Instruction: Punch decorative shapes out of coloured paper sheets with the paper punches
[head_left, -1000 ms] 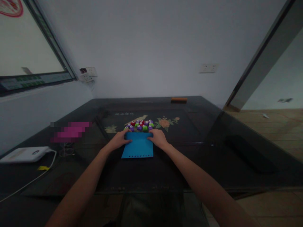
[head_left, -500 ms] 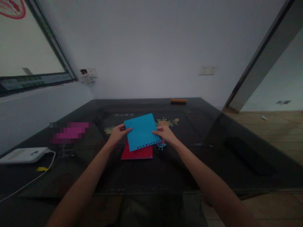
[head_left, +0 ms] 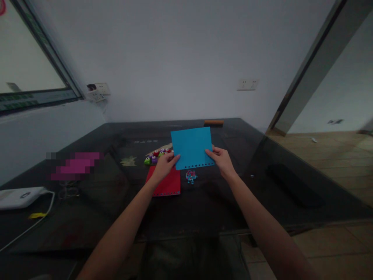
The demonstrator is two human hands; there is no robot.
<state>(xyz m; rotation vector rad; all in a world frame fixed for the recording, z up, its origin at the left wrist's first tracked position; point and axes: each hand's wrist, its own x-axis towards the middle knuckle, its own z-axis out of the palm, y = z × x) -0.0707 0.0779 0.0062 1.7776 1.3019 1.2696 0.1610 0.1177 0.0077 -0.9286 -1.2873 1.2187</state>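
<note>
With twelve o'clock taken toward the wall [head_left: 175, 70], a sheet [head_left: 192, 147] is held over the table [head_left: 210, 210], gripped at its nine by the left hand [head_left: 165, 165] and at its three by the right hand [head_left: 223, 161]. A second sheet [head_left: 171, 183] is laid toward seven, partly hidden by the left hand. Just beside it, bits [head_left: 191, 177] are heaped at three; toys [head_left: 155, 158] are clustered at its twelve. From mid-table, a block [head_left: 213, 122] is set at one, a case [head_left: 293, 184] at three, a power bank [head_left: 20, 197] at nine.
</note>
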